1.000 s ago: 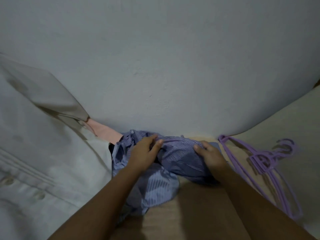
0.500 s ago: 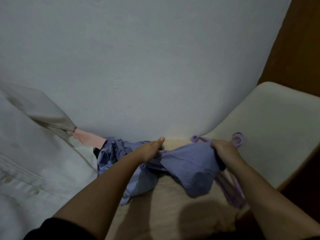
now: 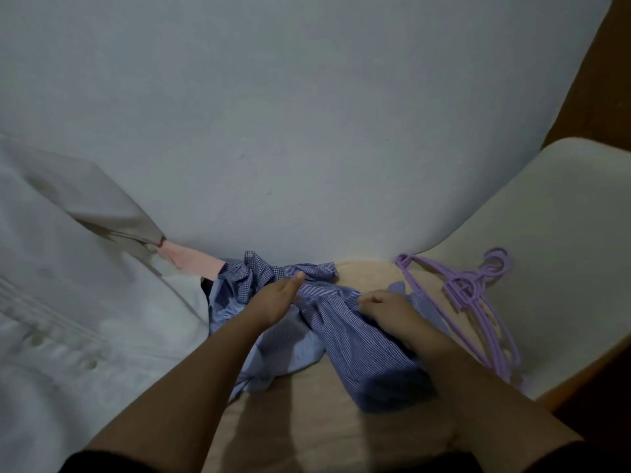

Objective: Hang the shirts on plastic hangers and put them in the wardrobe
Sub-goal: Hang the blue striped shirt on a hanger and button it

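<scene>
A crumpled blue striped shirt lies on the beige bed surface against the wall. My left hand grips its upper folds with the thumb pointing up. My right hand pinches the fabric at the shirt's right side. A second, blue checked shirt is bunched just behind the left hand. Several purple plastic hangers lie in a stack to the right of the right hand, apart from it.
White and beige garments are piled at the left, with a pink piece showing between them. A pale wall stands close behind. A brown wooden panel rises at the far right, past the bed's edge.
The shirt was lifted and stretched between both hands, covering the hangers; now it is lower on the bed and the hangers show again. My hands have moved closer together.
</scene>
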The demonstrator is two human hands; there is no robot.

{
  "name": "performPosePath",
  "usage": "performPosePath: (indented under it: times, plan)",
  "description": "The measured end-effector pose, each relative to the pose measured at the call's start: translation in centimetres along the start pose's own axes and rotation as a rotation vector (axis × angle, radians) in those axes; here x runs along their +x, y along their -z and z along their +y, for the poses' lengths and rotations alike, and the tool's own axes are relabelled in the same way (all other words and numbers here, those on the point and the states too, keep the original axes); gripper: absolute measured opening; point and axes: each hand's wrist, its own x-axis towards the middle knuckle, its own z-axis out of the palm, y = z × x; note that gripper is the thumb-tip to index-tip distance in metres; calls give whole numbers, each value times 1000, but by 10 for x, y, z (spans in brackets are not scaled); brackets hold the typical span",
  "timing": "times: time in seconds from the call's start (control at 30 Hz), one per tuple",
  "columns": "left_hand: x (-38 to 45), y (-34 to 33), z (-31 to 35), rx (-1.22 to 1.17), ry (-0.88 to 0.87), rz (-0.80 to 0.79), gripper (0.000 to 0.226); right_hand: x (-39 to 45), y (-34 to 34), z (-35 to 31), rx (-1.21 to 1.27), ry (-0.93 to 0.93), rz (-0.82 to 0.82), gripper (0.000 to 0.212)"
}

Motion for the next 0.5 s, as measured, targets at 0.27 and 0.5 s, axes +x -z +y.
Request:
performPosePath:
  times: [0.27, 0.5]
  plan:
    - [44, 4, -26, -175, 21, 15, 90, 79, -44, -4, 37, -50, -139, 38]
    - [71, 3, -39, -252, 61, 45, 65, 114, -67, -10, 229, -198, -233, 54]
